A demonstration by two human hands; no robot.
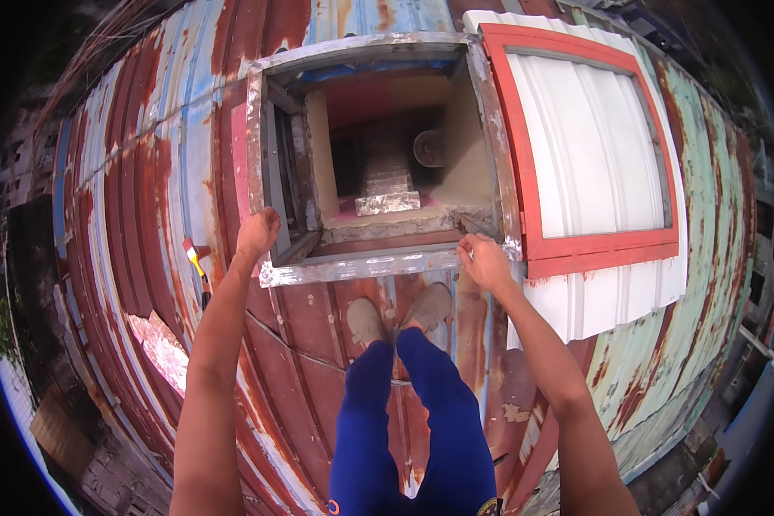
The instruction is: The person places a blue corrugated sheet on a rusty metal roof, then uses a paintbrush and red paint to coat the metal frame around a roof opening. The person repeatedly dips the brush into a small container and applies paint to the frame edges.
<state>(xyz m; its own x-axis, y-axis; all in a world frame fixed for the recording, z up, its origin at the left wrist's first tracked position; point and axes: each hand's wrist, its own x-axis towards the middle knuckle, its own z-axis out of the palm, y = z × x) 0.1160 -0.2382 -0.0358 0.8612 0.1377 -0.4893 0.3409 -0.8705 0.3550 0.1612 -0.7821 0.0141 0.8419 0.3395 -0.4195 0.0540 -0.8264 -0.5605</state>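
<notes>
A weathered wooden hatch frame (pixel 361 268), with worn grey-white paint, surrounds a square opening in the roof. My left hand (pixel 261 230) is closed on the frame's left side, close to its near corner. Toward the near right corner, my right hand (pixel 485 261) has its fingers curled against the front bar; its fingertips are partly hidden. Against the frame's right side lies a red-painted wooden frame (pixel 600 249), over a white corrugated sheet (pixel 598 146). Steps (pixel 387 176) and a round pale container (pixel 427 149) show down in the dim opening.
Rusty corrugated roofing (pixel 133 232) spreads around me, red-brown and blue, with pale green sheets (pixel 705 198) on the right. A yellow-handled paintbrush (pixel 196 261) lies left of my left arm. Below the front bar are my shoes (pixel 366 320), with a thin cable (pixel 305 354) crossing nearby.
</notes>
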